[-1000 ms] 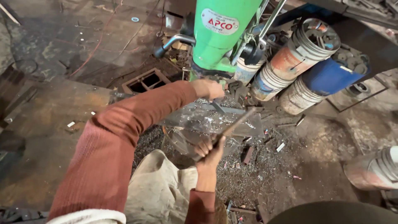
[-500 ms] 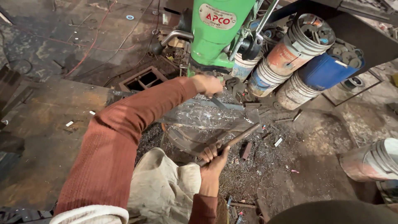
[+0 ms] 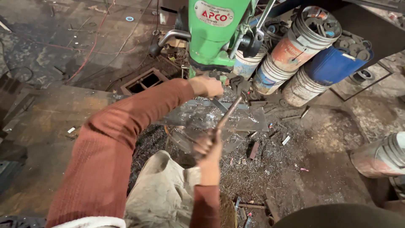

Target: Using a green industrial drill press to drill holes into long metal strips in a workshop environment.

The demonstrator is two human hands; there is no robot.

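A green drill press [image 3: 213, 33] stands over a grey metal plate [image 3: 249, 120] on its table. My left hand [image 3: 206, 85], in a rust-red sleeve, reaches under the green head and rests on the workpiece there. My right hand [image 3: 209, 145] grips the lower end of a long rusty metal rod [image 3: 230, 112]. The rod slants up and right toward the dark clamp part [image 3: 238, 84] beneath the machine head. Metal shavings cover the plate and the floor around it.
Several stacked buckets [image 3: 291, 55] and a blue drum [image 3: 335, 63] lie right of the machine. Another bucket [image 3: 382, 156] lies at the right edge. A rusty frame [image 3: 141, 82] sits on the floor left of the press. Scrap bits and swarf litter the ground.
My right hand has swung the rod from lying low and nearly flat up to a steeper slant, its tip now at the clamp. My left hand stays under the machine head.
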